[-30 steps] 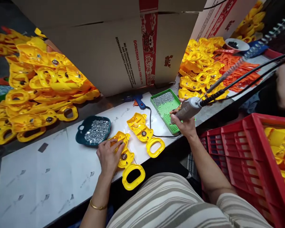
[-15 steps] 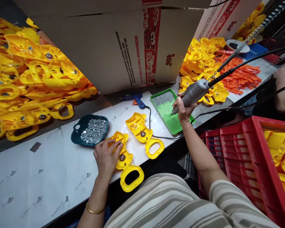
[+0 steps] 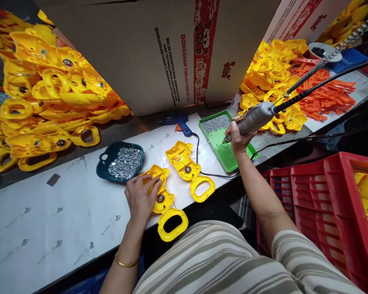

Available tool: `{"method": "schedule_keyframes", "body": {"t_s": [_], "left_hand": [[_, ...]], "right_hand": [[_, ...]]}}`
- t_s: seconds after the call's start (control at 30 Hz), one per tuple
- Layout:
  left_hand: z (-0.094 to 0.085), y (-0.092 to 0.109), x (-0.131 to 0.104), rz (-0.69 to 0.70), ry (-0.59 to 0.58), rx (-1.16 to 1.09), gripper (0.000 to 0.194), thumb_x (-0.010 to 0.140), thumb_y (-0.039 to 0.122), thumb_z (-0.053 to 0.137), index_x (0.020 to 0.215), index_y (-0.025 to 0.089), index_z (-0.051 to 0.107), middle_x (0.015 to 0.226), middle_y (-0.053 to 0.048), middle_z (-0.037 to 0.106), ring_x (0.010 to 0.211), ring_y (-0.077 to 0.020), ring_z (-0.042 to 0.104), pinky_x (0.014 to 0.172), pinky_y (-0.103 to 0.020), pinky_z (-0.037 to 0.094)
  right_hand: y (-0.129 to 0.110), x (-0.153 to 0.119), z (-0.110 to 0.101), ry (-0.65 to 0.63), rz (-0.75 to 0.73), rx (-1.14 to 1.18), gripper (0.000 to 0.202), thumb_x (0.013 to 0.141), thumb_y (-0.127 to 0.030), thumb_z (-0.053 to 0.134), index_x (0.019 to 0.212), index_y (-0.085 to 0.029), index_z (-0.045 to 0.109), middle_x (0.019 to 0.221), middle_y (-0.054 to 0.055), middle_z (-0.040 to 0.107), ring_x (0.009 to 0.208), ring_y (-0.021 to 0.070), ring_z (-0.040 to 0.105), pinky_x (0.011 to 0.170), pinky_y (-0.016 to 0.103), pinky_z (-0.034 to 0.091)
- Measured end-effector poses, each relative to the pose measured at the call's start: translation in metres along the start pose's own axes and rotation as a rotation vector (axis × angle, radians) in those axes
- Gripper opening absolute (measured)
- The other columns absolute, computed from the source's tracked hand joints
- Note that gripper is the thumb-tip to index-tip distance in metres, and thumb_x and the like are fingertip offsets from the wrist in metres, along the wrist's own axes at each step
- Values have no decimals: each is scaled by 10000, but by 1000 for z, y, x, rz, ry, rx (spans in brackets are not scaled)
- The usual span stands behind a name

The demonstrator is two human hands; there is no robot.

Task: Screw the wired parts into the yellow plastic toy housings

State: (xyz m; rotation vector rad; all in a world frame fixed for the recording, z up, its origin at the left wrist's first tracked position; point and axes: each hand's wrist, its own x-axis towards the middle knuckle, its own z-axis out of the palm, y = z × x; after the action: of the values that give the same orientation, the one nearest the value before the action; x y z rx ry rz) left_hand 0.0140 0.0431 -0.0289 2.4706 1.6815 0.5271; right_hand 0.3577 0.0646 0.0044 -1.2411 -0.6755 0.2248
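My right hand point(image 3: 238, 138) is wrapped round a grey electric screwdriver point(image 3: 256, 118), its tip low over the green perforated tray point(image 3: 227, 153), which has small screws at its far end. My left hand point(image 3: 142, 196) rests with bent fingers on the upper part of a yellow plastic shell point(image 3: 163, 190); whether its fingertips pinch a small part is hidden. That shell has a round metal piece and a looped handle point(image 3: 172, 225) over the table edge. A second yellow shell point(image 3: 183, 163) lies just beyond it. The dark green dish point(image 3: 120, 162) of shiny metal pieces sits left.
A blue glue gun point(image 3: 182, 124) and its black cable lie behind the shells. A large cardboard box point(image 3: 135, 61) stands behind. Yellow parts point(image 3: 61, 87) are heaped left and right, beside orange parts point(image 3: 328, 96). A red crate point(image 3: 328, 196) stands at right.
The whole view has shifted slightly. The screwdriver stays over the green tray, and my left hand remains on the near shell, its fingers slightly moved.
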Motion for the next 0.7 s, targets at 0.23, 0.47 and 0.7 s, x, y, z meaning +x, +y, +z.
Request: {"method": "schedule_keyframes", "body": {"t_s": [0.23,0.47,0.7], "left_hand": [[-2,3,0,-22,-24,-2,225,885,369,612,966,242,778,1054,-86,680,1043,-304,490,880,-454,410],[-1,4,0,-51,-28,-30,189,868,367,644,958,264,773,1055,-71,674,1063,-297,481,902,-450,395],[-2,13,-2,-74,-71,-66,171,868,334,661,972,260,774,1084,-77,671,1102,-287,462,922,-448,385]], "right_hand": [[7,-2,0,-27,-24,51,282,715,-474,681,770,-236,540,526,-67,482,391,115,485,427,292,444],[-18,-8,-2,-66,-67,9,334,713,-520,671,841,-238,546,544,-65,494,417,124,503,464,308,467],[-75,-67,23,-388,22,301,304,775,-502,620,865,-235,506,524,-79,440,409,106,453,466,295,467]]}}
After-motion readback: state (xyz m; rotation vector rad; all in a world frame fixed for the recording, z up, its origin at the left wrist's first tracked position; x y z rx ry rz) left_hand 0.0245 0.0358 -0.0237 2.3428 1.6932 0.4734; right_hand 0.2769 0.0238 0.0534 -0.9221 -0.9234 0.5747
